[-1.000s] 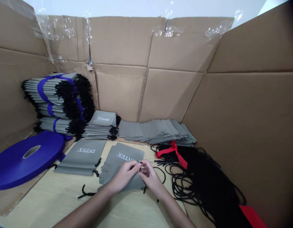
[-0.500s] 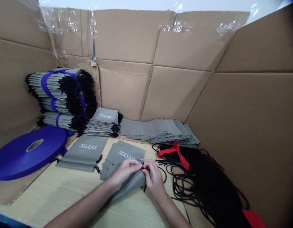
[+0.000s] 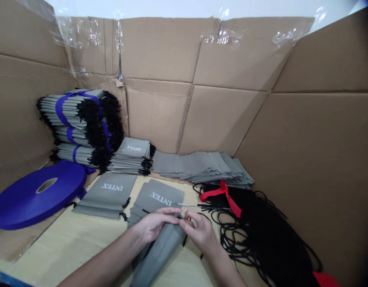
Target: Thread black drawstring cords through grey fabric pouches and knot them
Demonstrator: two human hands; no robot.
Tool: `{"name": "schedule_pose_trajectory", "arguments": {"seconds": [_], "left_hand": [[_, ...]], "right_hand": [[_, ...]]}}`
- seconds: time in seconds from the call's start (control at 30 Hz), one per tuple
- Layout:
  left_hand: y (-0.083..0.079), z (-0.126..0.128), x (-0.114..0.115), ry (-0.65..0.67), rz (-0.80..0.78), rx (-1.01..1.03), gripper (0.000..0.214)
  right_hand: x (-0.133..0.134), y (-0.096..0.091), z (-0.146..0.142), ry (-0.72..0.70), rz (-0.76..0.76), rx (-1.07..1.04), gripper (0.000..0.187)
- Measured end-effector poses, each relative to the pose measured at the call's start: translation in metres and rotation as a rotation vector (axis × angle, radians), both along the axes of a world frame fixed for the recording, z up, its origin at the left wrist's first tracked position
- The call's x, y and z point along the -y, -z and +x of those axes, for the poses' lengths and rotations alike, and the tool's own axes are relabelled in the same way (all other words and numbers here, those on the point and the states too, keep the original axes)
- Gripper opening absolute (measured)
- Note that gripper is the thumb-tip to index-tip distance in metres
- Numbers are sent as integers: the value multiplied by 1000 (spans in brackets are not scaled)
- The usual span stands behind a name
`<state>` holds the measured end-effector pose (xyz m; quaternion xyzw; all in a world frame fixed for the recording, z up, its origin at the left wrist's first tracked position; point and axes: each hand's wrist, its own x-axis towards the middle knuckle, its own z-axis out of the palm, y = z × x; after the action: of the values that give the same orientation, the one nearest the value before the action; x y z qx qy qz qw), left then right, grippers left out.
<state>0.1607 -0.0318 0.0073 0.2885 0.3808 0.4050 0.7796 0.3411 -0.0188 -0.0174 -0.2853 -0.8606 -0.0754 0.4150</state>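
Note:
My left hand [image 3: 154, 225] grips the top edge of a grey fabric pouch [image 3: 158, 253] that hangs down toward me over the table. My right hand [image 3: 202, 231] pinches a black cord end at the pouch's right corner, fingers pressed together. Just behind my hands lies a small stack of grey INTEX pouches [image 3: 160, 199]. A thin metal needle-like tool [image 3: 186, 205] rests on that stack's right edge. A heap of black cords [image 3: 255, 235] tied with a red ribbon [image 3: 221, 193] spreads to the right.
Another stack of INTEX pouches [image 3: 108, 193] lies left of centre, a blue ribbon roll [image 3: 37, 195] at the far left. Bundles tied with blue ribbon [image 3: 79, 127] stand at the back left, flat grey pouches [image 3: 202, 167] at the back. Cardboard walls [image 3: 306, 151] enclose the wooden table [image 3: 70, 247].
The grey pouch has been pulled off the stack and toward me, now hanging longer below my hands. Both hands have shifted slightly nearer and lower.

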Motion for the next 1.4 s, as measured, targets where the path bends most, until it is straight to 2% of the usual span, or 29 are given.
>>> {"name": "schedule_pose_trajectory", "arguments": {"seconds": [0.17,0.37,0.47,0.57,0.67,0.73,0.83,0.9,0.97,1.07,1.13,1.2,1.27,1.4], "left_hand": [[-1,4,3,15,89,21,39],[6,5,2,49,163,68,36],[4,1,3,96,177,27,37],[2,0,4,190,171,-29,30],[2,0,4,242,113,-78,24],[3,2,3,197,100,-93,23],[4,3,2,60,122,-113,23],[3,4,1,-15,153,-118,24],[2,4,1,-70,196,-123,25],[0,4,0,-129,259,-132,28],[0,4,0,-138,282,-138,31],[1,4,-2,-145,280,-161,33],[2,4,-3,-168,276,-207,35],[5,6,-7,-179,330,-255,31]], "right_hand": [[9,-13,1,-98,48,106,14],[11,-15,-2,-167,69,124,16],[10,-17,1,-145,-58,82,16],[12,-21,7,-107,-230,62,10],[13,-25,13,-100,-293,44,10],[12,-25,16,-93,-279,27,12],[7,-20,13,-47,-239,30,16],[3,-14,6,-54,-267,-27,18],[-1,-8,-4,-89,-365,-184,16],[-7,-2,-17,-117,-626,-475,1],[-8,1,-21,-130,-804,-589,10],[-8,2,-23,-122,-914,-654,17],[-6,3,-24,-86,-958,-700,20],[-4,5,-25,-11,-933,-756,23]]}}
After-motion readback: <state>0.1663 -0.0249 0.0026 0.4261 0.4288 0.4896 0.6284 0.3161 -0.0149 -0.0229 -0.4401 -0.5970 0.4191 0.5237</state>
